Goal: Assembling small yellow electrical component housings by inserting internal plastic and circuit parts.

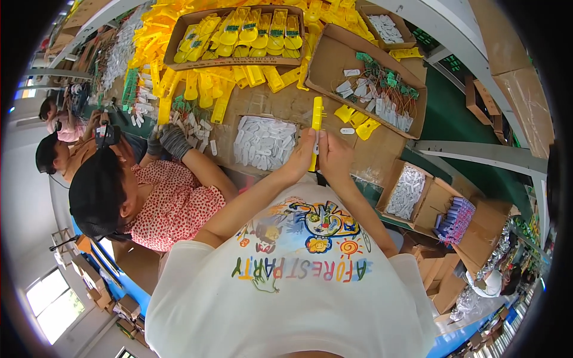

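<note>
Both my hands meet in front of my chest around a long yellow plastic housing (317, 110), which stands upright with its far end pointing away from me. My left hand (302, 154) is closed on its left side. On the other side my right hand (335, 154) grips it too, thumb pressed against its lower part. Something small and white shows between the thumbs, too hidden to name. Just left of my hands lies a heap of white plastic pieces (262, 142). To the right are a few loose yellow parts (360, 124) and one white piece (347, 130).
A cardboard tray (239, 61) at the back holds yellow housings with green boards. Right of it, another tray (412, 127) carries wired boards and white pieces. Yellow parts (152, 36) pile up behind. A co-worker with gloved hands (174, 141) sits close on my left. Boxes (382, 203) stand at right.
</note>
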A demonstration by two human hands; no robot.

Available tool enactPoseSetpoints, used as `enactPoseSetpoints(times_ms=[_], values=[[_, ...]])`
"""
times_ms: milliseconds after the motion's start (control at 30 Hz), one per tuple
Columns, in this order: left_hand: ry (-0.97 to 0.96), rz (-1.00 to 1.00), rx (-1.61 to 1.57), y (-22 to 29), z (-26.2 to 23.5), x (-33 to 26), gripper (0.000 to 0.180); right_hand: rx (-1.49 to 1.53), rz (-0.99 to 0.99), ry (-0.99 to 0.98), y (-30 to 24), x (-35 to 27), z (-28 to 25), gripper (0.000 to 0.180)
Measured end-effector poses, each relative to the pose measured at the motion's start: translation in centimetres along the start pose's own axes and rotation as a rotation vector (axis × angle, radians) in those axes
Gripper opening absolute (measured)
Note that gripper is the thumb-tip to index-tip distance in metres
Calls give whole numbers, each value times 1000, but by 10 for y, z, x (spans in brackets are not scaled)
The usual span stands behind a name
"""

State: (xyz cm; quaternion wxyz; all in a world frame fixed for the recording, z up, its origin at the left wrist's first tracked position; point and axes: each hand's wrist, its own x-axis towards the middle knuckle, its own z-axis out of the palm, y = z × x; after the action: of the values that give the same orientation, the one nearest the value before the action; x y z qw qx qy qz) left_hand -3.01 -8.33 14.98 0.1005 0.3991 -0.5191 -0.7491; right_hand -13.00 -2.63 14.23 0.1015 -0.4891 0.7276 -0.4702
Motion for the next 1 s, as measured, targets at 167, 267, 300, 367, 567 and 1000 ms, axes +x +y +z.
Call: enactPoseSetpoints(times_ms=[167, 267, 300, 367, 567, 1000], values=[[-4, 47, -312, -34, -6, 15, 56, -117, -210, 59, 10, 8, 11, 24], [-60, -52, -520, -19, -22, 14, 56, -205, -187, 17, 69, 54, 17, 19], [-4, 21, -600, -18, -26, 13, 55, -364, -48, 67, 90, 88, 13, 14], [5, 50, -667, -13, -38, 13, 53, -517, -69, 194, 132, 144, 1, 4], [37, 79, -748, 5, -50, 2, 51, -209, -256, -311, 145, 182, -2, 14], [78, 46, -423, 17, -40, -8, 38, 197, 153, -348, 73, 126, -68, 13]])
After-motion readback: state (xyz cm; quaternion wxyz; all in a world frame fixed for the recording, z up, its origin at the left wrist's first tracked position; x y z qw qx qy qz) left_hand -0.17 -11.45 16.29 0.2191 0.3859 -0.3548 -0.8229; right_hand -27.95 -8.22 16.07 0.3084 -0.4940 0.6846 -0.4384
